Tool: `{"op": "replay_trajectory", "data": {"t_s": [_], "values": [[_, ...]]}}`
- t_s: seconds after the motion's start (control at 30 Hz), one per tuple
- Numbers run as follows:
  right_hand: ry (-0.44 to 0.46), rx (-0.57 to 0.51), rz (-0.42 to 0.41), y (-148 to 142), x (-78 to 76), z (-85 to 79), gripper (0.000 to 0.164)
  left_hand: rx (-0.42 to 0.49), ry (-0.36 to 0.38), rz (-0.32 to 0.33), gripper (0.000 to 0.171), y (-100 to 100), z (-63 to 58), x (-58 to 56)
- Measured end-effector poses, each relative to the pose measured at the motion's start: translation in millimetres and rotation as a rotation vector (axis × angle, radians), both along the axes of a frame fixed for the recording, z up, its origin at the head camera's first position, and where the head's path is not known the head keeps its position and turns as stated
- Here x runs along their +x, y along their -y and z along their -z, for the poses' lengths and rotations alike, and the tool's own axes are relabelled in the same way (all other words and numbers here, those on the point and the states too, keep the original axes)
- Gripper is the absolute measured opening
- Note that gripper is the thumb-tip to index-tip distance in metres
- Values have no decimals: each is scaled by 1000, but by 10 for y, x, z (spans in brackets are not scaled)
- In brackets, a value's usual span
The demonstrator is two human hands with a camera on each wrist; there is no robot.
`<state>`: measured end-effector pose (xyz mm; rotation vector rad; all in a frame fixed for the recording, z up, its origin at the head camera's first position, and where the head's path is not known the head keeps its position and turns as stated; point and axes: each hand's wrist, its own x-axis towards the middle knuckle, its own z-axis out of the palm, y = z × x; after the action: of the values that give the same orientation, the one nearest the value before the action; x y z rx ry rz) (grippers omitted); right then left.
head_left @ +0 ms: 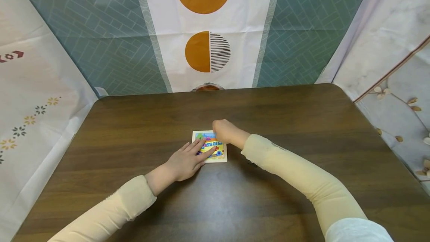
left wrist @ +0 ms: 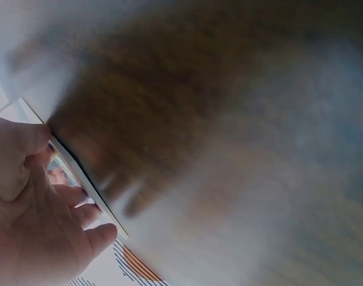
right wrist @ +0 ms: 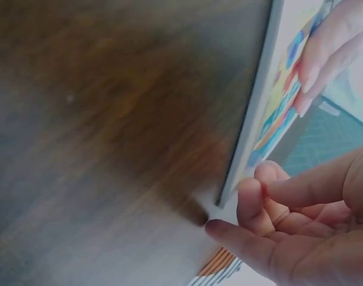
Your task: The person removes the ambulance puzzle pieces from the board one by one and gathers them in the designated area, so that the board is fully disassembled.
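Observation:
A small square picture puzzle [head_left: 220, 159] with a pale frame and a yellow bus printed on it lies flat on the brown table. My left hand [head_left: 186, 161] rests on its left part with the fingers spread over the picture. In the left wrist view the left thumb [left wrist: 35, 137] lies at the near edge of the board. My right hand [head_left: 227, 133] is at the upper right corner of the puzzle, its fingers curled. The right wrist view shows the right thumb [right wrist: 312, 185] against the bent forefinger, with nothing visible between them. The right hand covers that corner from above.
The brown wooden table [head_left: 134, 122] extends around the puzzle on every side. Behind it hangs a patterned cloth [head_left: 242, 59] in teal and white with orange shapes. Pale printed cloths [head_left: 43, 85] hang along both sides.

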<state>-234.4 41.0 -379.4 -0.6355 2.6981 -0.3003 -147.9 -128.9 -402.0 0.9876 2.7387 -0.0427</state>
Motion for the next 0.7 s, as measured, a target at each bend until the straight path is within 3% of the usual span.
{"op": "replay_trajectory", "data": {"t_s": [0.37,0.7], "values": [[-79,-91,31,-52,5,22,15,5,-4,5,50,19,-8,2],[-79,-120,25,-84,1,14,19,42,-26,7,49,-2,4,-6]]}}
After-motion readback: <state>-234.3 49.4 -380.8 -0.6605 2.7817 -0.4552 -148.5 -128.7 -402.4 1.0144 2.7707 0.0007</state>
